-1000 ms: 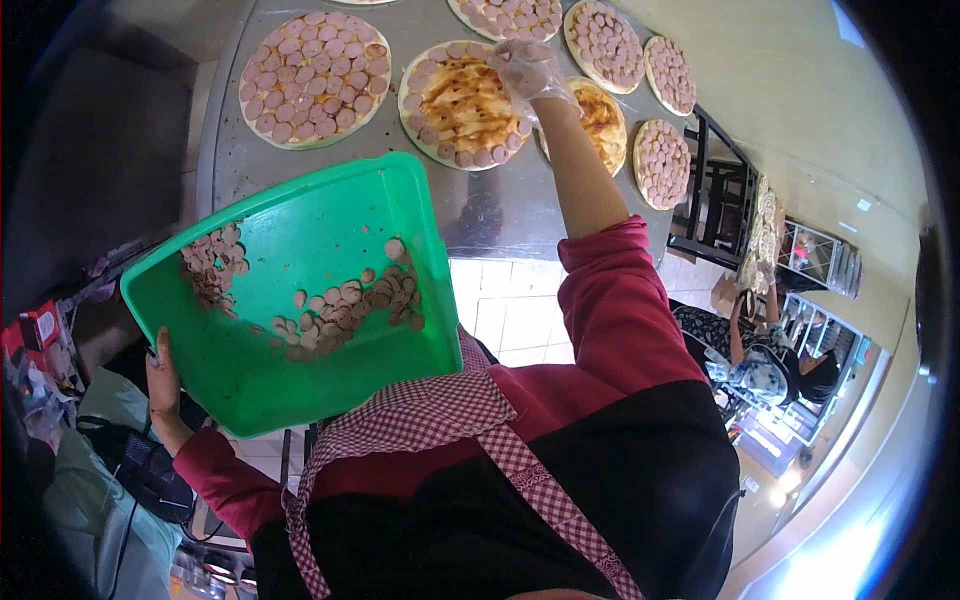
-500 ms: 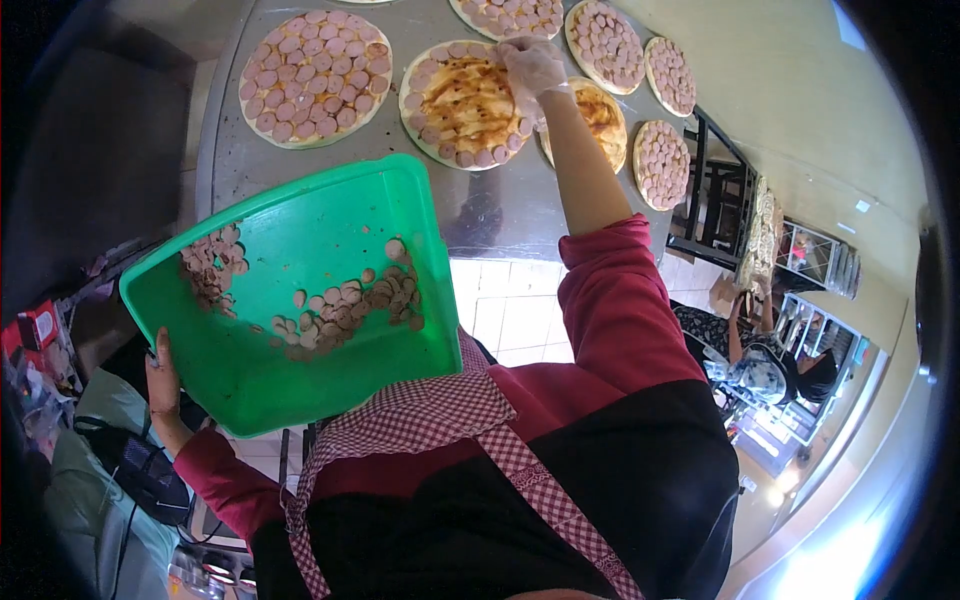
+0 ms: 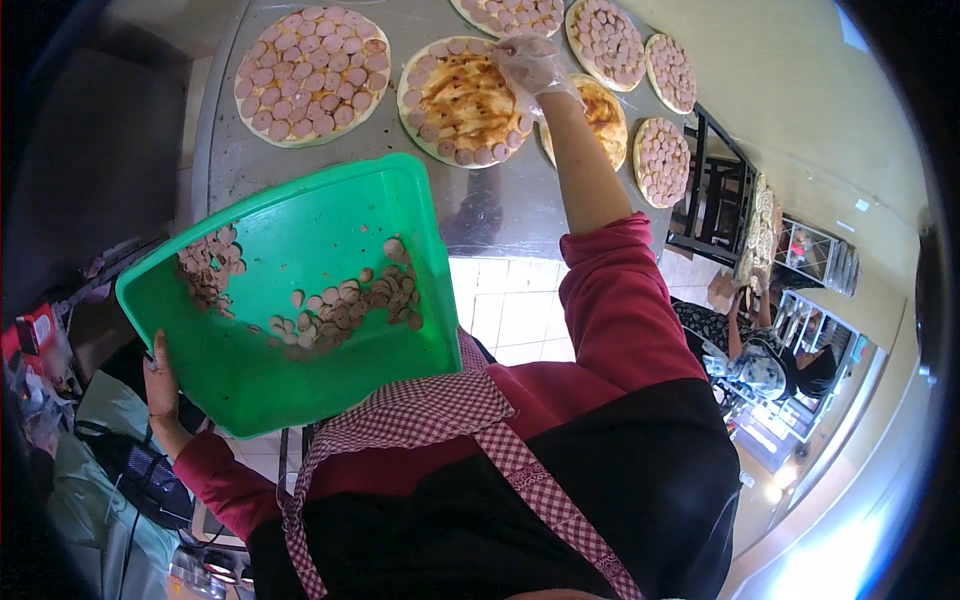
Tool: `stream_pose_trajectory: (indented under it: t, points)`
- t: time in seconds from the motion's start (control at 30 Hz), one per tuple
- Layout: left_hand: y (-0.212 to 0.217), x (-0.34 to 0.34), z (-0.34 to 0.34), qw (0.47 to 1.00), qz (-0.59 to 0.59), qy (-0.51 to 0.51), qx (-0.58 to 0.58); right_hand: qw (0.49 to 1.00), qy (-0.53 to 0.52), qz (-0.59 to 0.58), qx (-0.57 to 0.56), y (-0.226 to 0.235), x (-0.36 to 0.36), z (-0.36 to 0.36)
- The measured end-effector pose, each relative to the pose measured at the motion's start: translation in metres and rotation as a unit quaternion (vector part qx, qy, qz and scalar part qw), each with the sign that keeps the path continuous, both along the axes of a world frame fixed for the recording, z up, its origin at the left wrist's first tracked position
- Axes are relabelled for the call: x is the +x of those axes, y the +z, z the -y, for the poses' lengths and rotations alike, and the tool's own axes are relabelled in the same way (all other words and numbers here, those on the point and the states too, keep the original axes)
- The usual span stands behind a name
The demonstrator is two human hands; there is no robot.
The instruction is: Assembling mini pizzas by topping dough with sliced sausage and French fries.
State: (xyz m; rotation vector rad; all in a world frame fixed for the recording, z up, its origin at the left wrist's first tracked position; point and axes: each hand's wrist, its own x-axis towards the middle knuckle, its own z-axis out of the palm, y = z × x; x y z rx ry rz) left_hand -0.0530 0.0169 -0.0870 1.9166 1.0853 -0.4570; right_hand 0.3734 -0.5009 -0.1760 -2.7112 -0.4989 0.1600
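Note:
My right hand [image 3: 532,72], in a clear plastic glove, reaches over the far right rim of a sauced pizza base [image 3: 465,108]. Its fingers are bent down and pressed together at the edge; whatever is in them is hidden. Round sausage slices line part of that base's rim, while brown sauce shows across its middle. My left hand [image 3: 161,385] grips the left edge of a green plastic bin [image 3: 320,225], which tilts against my front. Sausage slices [image 3: 335,315] lie heaped inside the bin, with another pile in its far left corner.
On the metal table [image 3: 500,215] lie a slice-covered pizza [image 3: 312,75] at left and several more at far right. Another sauced base [image 3: 603,125] sits partly behind my right forearm. A person [image 3: 765,360] works at the right, near a black rack [image 3: 715,195].
My right hand stays at the same rim, its fingers shifted very slightly. The bin and the left hand hold nearly the same place.

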Motion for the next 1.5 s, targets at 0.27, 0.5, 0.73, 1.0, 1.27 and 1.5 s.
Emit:
stream_pose_trajectory:
  t: [0.27,0.5,0.73,1.0,1.27,1.5]
  points:
    - [-0.004,-0.004,-0.006,1.0,-0.011,0.006,-0.021,0.998,0.006,0.023,0.054,-0.011,0.002,0.006]
    - [0.002,0.001,0.003,1.0,-0.012,0.02,-0.012,0.994,0.048,0.088,0.04,0.0,-0.007,0.0]
    - [-0.005,-0.003,-0.001,0.999,0.022,0.013,-0.029,0.99,-0.075,0.002,0.116,-0.019,0.005,0.004]
    - [-0.005,-0.005,-0.006,1.0,-0.007,0.018,-0.016,0.975,-0.106,0.025,0.192,-0.019,0.018,0.027]
    - [-0.01,-0.006,-0.008,1.0,0.006,0.011,-0.019,0.995,-0.05,0.003,0.087,-0.02,-0.01,0.034]
    - [-0.006,-0.006,-0.005,1.0,0.004,0.01,-0.004,0.967,-0.162,-0.15,0.124,0.002,-0.005,0.03]
